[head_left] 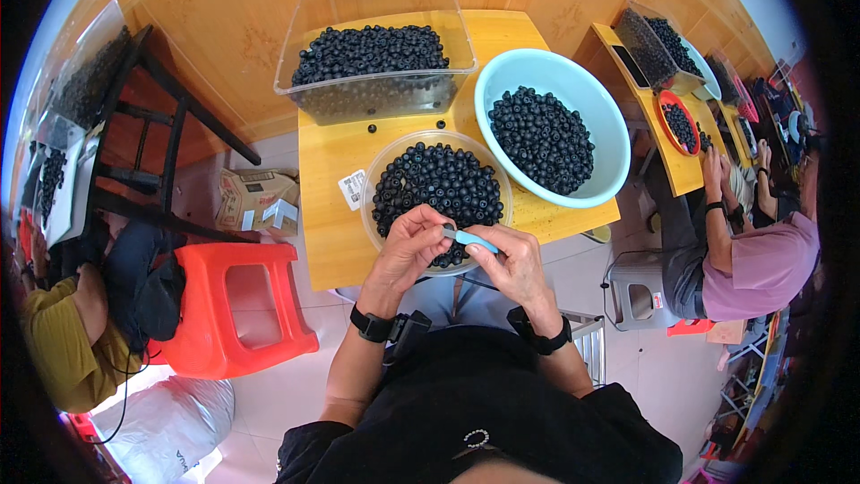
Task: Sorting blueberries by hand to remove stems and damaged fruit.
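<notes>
My right hand (515, 267) is closed round the light blue handle of a small slim tool (475, 240). The tool points left, and its short greyish tip meets the fingertips of my left hand (410, 244). Those fingers are pinched together. A small dark round piece seems to be between them, but it is mostly hidden. Both hands are above a clear round tub (508, 181) full of black bead-like pieces (436, 186). Some of the pieces show a pale spot or hole.
Behind the tub stands a clear rectangular bin (376, 100) of black pieces; a light blue basin (602, 121) holds more at right. Two loose pieces lie on the yellow table (327, 246). A red stool (235, 305) stands left. People work at both sides.
</notes>
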The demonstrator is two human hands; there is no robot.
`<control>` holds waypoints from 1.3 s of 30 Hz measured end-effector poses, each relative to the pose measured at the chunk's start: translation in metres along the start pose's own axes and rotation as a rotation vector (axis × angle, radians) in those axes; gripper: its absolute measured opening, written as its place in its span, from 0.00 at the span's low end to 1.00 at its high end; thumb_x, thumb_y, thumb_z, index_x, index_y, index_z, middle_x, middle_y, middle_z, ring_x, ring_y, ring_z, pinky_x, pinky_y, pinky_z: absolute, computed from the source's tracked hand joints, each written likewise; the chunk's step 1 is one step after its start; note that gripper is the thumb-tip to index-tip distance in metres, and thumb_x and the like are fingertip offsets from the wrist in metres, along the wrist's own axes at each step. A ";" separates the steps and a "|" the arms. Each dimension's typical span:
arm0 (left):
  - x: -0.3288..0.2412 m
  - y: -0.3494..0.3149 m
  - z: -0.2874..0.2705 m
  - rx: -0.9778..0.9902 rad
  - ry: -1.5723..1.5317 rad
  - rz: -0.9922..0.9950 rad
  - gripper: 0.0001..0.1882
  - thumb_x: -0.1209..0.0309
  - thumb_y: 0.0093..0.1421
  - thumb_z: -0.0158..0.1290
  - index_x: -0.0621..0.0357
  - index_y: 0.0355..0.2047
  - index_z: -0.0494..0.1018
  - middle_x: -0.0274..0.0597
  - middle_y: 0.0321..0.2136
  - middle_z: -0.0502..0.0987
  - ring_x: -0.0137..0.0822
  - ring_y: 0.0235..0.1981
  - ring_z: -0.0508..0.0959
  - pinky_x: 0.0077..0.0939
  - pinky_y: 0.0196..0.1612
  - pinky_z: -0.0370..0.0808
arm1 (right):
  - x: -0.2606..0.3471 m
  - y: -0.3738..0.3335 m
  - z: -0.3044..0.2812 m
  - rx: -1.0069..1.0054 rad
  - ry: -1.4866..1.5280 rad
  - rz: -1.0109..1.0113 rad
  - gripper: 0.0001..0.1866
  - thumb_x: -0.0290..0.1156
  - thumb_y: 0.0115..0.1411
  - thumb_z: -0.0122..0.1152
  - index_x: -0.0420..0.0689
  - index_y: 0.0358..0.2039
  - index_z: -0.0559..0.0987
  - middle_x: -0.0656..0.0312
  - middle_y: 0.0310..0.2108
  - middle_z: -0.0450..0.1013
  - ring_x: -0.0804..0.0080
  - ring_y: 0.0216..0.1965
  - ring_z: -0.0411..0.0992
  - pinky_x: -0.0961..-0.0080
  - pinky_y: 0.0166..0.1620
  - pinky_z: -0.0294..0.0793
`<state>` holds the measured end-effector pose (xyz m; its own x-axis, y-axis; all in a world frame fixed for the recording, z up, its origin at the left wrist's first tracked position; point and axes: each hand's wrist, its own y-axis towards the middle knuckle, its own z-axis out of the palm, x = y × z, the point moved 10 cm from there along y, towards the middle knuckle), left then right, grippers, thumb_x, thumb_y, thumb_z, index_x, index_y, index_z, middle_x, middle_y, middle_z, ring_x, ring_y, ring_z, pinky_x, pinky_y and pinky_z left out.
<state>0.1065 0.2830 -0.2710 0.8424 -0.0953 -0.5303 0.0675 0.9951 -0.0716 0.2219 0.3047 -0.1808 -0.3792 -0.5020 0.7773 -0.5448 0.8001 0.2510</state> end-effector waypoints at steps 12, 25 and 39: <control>-0.014 -0.002 -0.010 -0.032 0.018 0.025 0.04 0.79 0.54 0.56 0.59 0.29 0.71 0.44 0.32 0.77 0.27 0.27 0.77 0.17 0.32 0.76 | -0.003 0.002 0.013 -0.085 0.087 -0.027 0.10 0.34 0.54 0.61 0.40 0.32 0.79 0.56 0.23 0.75 0.67 0.16 0.70 0.74 0.21 0.67; -0.013 -0.015 0.005 0.090 -0.066 -0.067 0.05 0.77 0.52 0.58 0.58 0.28 0.72 0.46 0.31 0.75 0.27 0.24 0.73 0.14 0.27 0.71 | -0.016 0.010 0.010 -0.203 -0.051 -0.016 0.09 0.36 0.54 0.60 0.44 0.31 0.80 0.55 0.23 0.75 0.60 0.19 0.73 0.69 0.23 0.69; 0.005 -0.013 0.005 0.080 -0.119 -0.152 0.06 0.77 0.56 0.55 0.60 0.35 0.71 0.39 0.34 0.75 0.26 0.32 0.76 0.15 0.36 0.75 | 0.010 0.013 0.011 0.059 0.403 0.104 0.13 0.25 0.48 0.66 0.37 0.36 0.79 0.64 0.26 0.72 0.82 0.23 0.68 0.83 0.26 0.66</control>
<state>0.1128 0.2696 -0.2682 0.8763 -0.2461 -0.4142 0.2375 0.9686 -0.0733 0.2028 0.3059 -0.1761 -0.1182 -0.2415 0.9632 -0.5651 0.8139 0.1347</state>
